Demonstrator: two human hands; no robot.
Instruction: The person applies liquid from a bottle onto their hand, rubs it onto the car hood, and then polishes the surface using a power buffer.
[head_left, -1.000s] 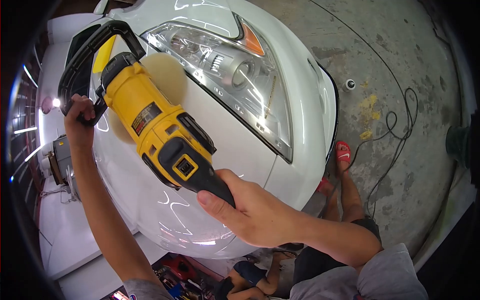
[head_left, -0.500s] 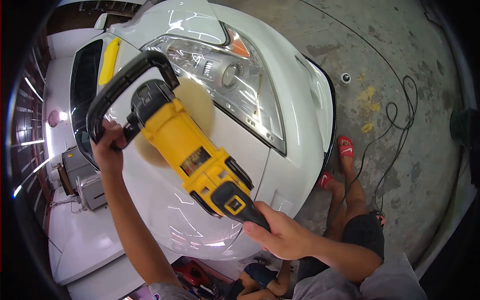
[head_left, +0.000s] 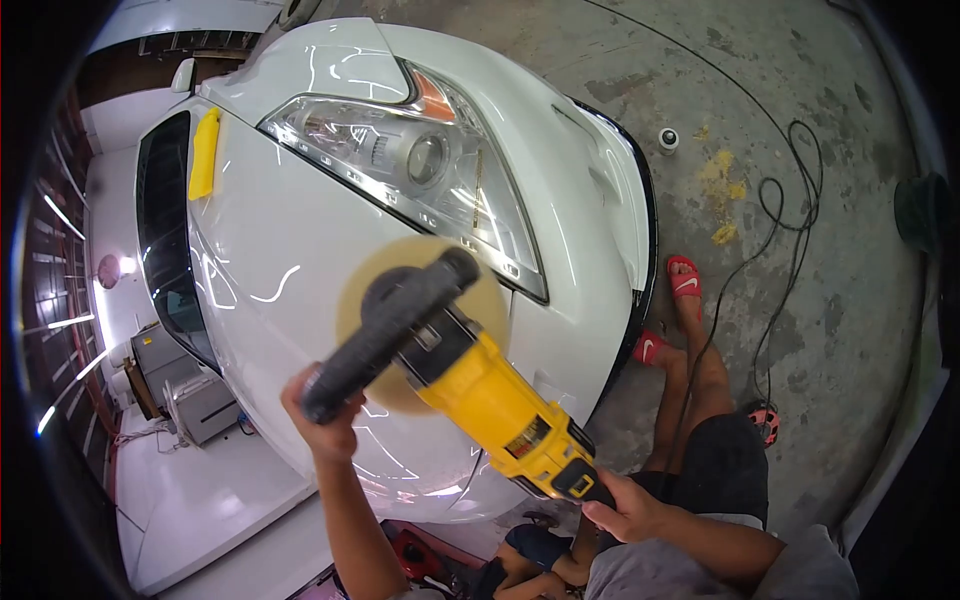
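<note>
A yellow and black polisher point(head_left: 490, 400) with a round, pale yellow pad point(head_left: 358, 305) lies over the front of a white car's hood point(head_left: 270, 240). The pad appears to rest on the paint, its underside hidden. My left hand point(head_left: 325, 415) is wrapped round the lower end of the black front handle point(head_left: 385, 340). At the tool's rear, my right hand point(head_left: 635, 508) grips the black grip. Just beyond the pad sits the car's clear headlight point(head_left: 400, 155).
A yellow cloth-like piece point(head_left: 204, 155) lies near the windshield. On the concrete floor stand a white bottle point(head_left: 668, 140) and a looped black cord point(head_left: 800, 210), beside yellow scraps point(head_left: 722, 180). My feet wear red slides point(head_left: 685, 275). Another person point(head_left: 545, 555) is at the bottom.
Both hands have brought the polisher across the hood toward my body and to the right. Its front handle has swung round, and the headlight is less covered by the tool.
</note>
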